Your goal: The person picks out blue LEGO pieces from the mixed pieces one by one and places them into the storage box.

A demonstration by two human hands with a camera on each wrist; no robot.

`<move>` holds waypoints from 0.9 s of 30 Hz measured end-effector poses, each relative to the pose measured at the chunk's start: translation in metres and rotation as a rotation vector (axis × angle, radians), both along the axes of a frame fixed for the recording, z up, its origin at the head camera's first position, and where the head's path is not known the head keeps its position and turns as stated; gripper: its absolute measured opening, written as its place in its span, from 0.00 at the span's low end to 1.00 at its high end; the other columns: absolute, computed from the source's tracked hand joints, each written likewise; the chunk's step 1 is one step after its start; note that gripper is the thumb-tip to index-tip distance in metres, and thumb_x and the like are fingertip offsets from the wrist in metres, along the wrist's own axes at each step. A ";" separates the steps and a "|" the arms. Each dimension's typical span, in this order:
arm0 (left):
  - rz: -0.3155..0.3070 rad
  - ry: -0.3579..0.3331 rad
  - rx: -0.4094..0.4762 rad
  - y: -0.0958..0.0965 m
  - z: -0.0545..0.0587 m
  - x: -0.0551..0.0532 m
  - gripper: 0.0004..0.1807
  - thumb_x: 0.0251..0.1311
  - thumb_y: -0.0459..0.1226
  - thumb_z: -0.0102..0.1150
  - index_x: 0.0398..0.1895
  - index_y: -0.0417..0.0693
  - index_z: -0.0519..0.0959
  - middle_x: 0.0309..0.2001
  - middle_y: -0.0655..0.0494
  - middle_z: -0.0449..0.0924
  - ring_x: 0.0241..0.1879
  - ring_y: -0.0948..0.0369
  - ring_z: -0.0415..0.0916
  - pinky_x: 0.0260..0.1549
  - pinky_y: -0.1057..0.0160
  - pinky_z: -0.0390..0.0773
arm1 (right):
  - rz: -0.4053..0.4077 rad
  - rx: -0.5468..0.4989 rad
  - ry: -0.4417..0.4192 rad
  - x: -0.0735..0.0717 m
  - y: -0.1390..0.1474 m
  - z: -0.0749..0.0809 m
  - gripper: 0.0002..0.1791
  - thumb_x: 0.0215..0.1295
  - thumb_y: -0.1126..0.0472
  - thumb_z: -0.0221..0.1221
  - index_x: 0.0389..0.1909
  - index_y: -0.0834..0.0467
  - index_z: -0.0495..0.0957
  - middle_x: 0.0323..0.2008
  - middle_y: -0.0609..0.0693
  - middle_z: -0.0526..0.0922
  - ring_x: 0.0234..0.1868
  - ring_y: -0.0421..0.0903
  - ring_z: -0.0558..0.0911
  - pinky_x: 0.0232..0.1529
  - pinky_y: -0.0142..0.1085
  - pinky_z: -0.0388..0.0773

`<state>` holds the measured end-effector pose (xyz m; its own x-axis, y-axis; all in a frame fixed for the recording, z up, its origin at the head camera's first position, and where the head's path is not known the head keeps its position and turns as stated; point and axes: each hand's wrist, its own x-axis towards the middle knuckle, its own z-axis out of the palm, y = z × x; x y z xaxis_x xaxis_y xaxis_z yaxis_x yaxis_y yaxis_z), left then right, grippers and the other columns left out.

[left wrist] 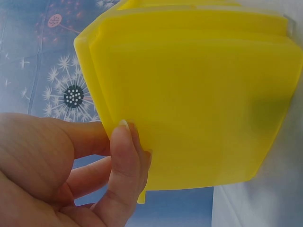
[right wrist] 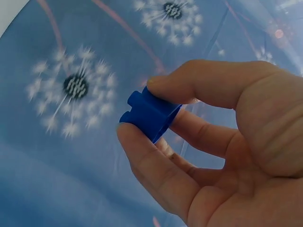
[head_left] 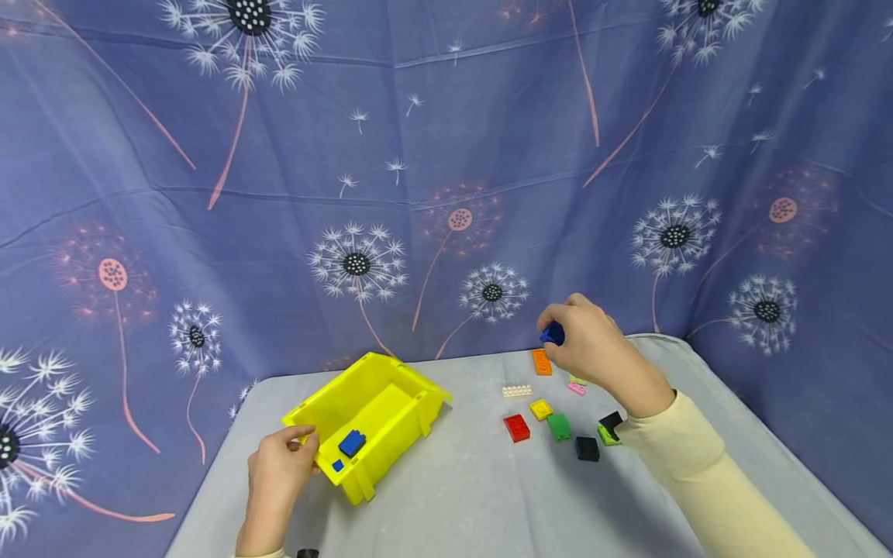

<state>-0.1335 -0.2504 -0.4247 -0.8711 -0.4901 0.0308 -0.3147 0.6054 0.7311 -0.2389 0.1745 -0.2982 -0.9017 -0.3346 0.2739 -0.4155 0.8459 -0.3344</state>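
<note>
Thumb and fingers of my right hand (head_left: 589,345) pinch a blue toy brick (right wrist: 149,113), its studs pointing left in the right wrist view. That hand is raised over the back right of the table. My left hand (head_left: 282,465) grips the near left rim of a yellow plastic bin (head_left: 391,457), and the left wrist view shows the fingers on its end wall (left wrist: 199,113). Inside the bin lie a larger blue brick (head_left: 352,443) and a small blue piece (head_left: 338,466), both at the near end.
Loose bricks lie right of the bin: orange (head_left: 541,362), white (head_left: 517,391), yellow (head_left: 540,409), red (head_left: 517,428), green (head_left: 560,427), black (head_left: 587,449), pink (head_left: 576,388). Beside the right sleeve are another black brick (head_left: 610,422) and a lime one (head_left: 607,436). A patterned curtain (head_left: 432,170) hangs behind.
</note>
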 end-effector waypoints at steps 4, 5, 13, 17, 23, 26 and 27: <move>-0.002 0.007 -0.003 0.000 -0.001 0.000 0.18 0.69 0.38 0.62 0.57 0.35 0.83 0.34 0.44 0.83 0.20 0.60 0.83 0.20 0.60 0.77 | 0.049 -0.035 -0.012 0.000 -0.024 0.000 0.13 0.62 0.63 0.67 0.48 0.53 0.85 0.47 0.58 0.78 0.37 0.52 0.78 0.37 0.46 0.77; -0.001 0.009 -0.003 0.000 -0.001 0.000 0.19 0.69 0.38 0.62 0.57 0.35 0.84 0.33 0.44 0.83 0.20 0.59 0.83 0.20 0.60 0.77 | 0.057 -0.038 -0.016 0.000 -0.031 0.000 0.13 0.62 0.62 0.67 0.48 0.53 0.85 0.47 0.57 0.77 0.38 0.52 0.78 0.37 0.46 0.78; 0.001 0.014 -0.005 0.000 -0.002 -0.001 0.18 0.69 0.38 0.62 0.57 0.36 0.84 0.33 0.45 0.83 0.21 0.57 0.84 0.20 0.61 0.77 | 0.139 -0.059 -0.021 0.000 -0.083 0.000 0.14 0.61 0.63 0.66 0.48 0.51 0.85 0.46 0.54 0.77 0.39 0.50 0.77 0.41 0.44 0.79; 0.002 0.007 0.000 0.000 -0.002 0.000 0.18 0.69 0.38 0.62 0.57 0.36 0.84 0.34 0.45 0.82 0.22 0.57 0.84 0.20 0.61 0.77 | 0.180 -0.051 -0.038 -0.003 -0.110 -0.002 0.14 0.60 0.63 0.67 0.48 0.51 0.85 0.45 0.52 0.76 0.38 0.48 0.76 0.41 0.41 0.78; 0.006 0.005 -0.002 0.001 -0.001 0.001 0.18 0.69 0.38 0.62 0.57 0.36 0.84 0.31 0.48 0.81 0.21 0.58 0.83 0.20 0.62 0.75 | 0.261 -0.036 -0.099 -0.007 -0.151 -0.003 0.16 0.62 0.63 0.67 0.51 0.52 0.84 0.46 0.52 0.77 0.40 0.47 0.75 0.42 0.39 0.79; 0.006 0.017 -0.007 0.001 -0.001 0.001 0.18 0.68 0.38 0.62 0.56 0.36 0.84 0.29 0.49 0.81 0.20 0.58 0.82 0.20 0.62 0.74 | 0.307 -0.035 -0.123 -0.009 -0.171 -0.006 0.16 0.62 0.64 0.67 0.51 0.53 0.85 0.45 0.51 0.78 0.41 0.47 0.75 0.44 0.40 0.77; 0.007 0.018 -0.010 0.001 -0.001 0.000 0.18 0.68 0.38 0.62 0.56 0.36 0.84 0.30 0.49 0.81 0.20 0.59 0.82 0.20 0.62 0.74 | 0.318 -0.032 -0.132 -0.010 -0.178 -0.007 0.16 0.62 0.64 0.67 0.51 0.54 0.85 0.45 0.50 0.79 0.42 0.47 0.75 0.45 0.40 0.76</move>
<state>-0.1331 -0.2489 -0.4260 -0.8669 -0.4958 0.0513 -0.3057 0.6103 0.7308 -0.2488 -0.0038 -0.3051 -0.7821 -0.5976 0.1765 -0.6078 0.6691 -0.4276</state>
